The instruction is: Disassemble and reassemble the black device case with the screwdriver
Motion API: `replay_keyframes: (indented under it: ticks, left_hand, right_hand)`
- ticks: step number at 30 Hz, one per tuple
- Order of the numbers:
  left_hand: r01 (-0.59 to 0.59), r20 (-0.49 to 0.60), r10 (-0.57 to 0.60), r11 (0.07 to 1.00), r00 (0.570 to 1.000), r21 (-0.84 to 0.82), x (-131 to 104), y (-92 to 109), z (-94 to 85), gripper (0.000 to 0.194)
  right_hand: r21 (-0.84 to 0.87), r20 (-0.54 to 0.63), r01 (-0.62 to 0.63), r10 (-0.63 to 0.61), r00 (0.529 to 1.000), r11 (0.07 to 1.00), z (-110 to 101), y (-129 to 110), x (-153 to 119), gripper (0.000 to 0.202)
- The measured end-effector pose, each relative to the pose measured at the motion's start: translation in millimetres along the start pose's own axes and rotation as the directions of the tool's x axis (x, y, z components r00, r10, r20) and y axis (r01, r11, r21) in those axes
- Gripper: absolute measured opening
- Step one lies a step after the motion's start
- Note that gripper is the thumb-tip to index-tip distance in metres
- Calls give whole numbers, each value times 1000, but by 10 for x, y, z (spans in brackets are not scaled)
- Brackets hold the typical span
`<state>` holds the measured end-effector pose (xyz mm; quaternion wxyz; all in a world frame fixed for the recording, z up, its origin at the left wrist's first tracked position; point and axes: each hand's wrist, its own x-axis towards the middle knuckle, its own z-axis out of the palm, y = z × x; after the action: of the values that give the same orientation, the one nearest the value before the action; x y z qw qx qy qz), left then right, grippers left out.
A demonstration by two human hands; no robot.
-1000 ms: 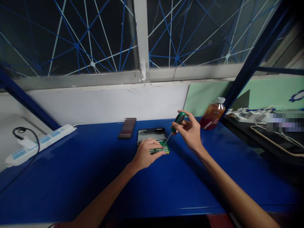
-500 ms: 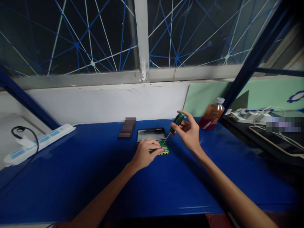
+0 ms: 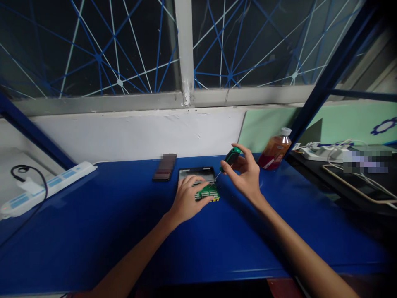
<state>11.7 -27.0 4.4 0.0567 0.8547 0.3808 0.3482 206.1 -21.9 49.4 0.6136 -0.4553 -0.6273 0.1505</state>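
Observation:
A green circuit board [image 3: 209,193] with a yellow strip along its near edge lies on the blue table, in front of a raised black case lid [image 3: 196,170]. My left hand [image 3: 188,198] spans the board from the left, thumb at the near edge and forefinger towards the far edge. Its other fingers stretch over the case. In my right hand [image 3: 248,174] is a green and black screwdriver [image 3: 232,157], tilted, its thin shaft pointing down to the board's far right part. What lies under the tip is too small to make out.
A dark phone [image 3: 164,167] lies behind the left hand. On the left is a white power strip [image 3: 49,188] with a black cable. A drink bottle [image 3: 275,150] stands at the back right, beside a black surface with white cables [image 3: 362,171].
My left thumb and forefinger have parted from their pinch by the screwdriver tip and now spread across the board. The screwdriver tip has shifted to the board's far side.

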Motion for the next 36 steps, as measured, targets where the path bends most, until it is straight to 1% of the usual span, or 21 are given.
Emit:
replay_keyframes:
  ticks: [2, 4, 9, 18, 26, 29, 32, 36]
  left_hand:
    - [-41, 11, 40, 996, 999, 77, -21, -6, 12, 40]
    - [-75, 47, 70, 989, 996, 125, -44, -10, 37, 41]
    - [-96, 128, 72, 975, 989, 198, -84, -9, 99, 38]
    - [-103, 133, 75, 971, 988, 216, -89, -19, 110, 37]
    - [-100, 137, 72, 972, 988, 213, -94, -15, 107, 36]
    - [-96, 142, 66, 972, 988, 216, -89, -11, 100, 37]
    - [-93, 137, 65, 973, 988, 211, -90, -9, 101, 37]
    - [-92, 152, 60, 972, 987, 218, -97, -10, 109, 38]
  right_hand:
    - [-69, -6, 30, -31, 1000, 997, -12, 34, 13, 55]
    - [-121, 10, 55, -54, 998, 991, -18, 66, 20, 55]
    - [-194, 52, 107, -99, 994, 975, 2, 113, 14, 54]
    - [-215, 105, 133, -112, 988, 968, 48, 185, -7, 54]
    - [-209, 118, 156, -134, 984, 965, 54, 154, -22, 51]
    - [-208, 125, 151, -126, 984, 966, 63, 146, -31, 52]
    - [-188, 140, 174, -149, 979, 967, 68, 135, -37, 54]
    - [-244, 166, 211, -173, 971, 947, 66, 132, -35, 55]
